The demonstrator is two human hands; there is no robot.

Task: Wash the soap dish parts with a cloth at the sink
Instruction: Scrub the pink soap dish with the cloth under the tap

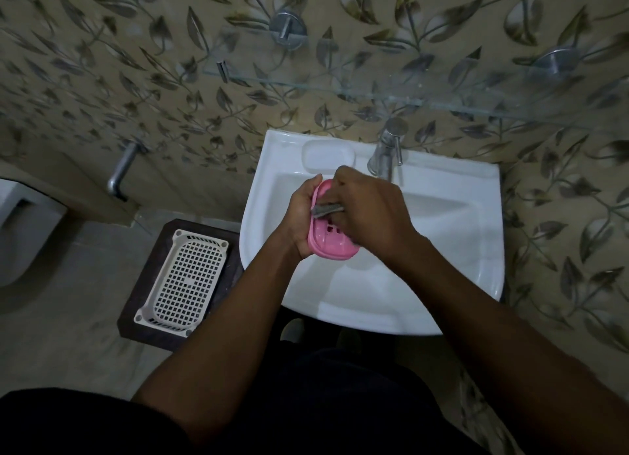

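A pink soap dish part (332, 243) with drain slots is held over the white sink (442, 236). My left hand (301, 216) grips it along its left edge, thumb up at its far end. My right hand (367, 209) is curled around a grey cloth (326, 209) and presses it into the dish's inner face. Most of the cloth is hidden inside my right fist. No other soap dish part shows.
A chrome tap (386, 155) stands at the sink's back rim beside a moulded soap recess (326, 156). A glass shelf (374, 87) juts from the leaf-patterned wall above. Left of the sink, a white perforated basket (183, 281) lies on a dark stool (136, 305).
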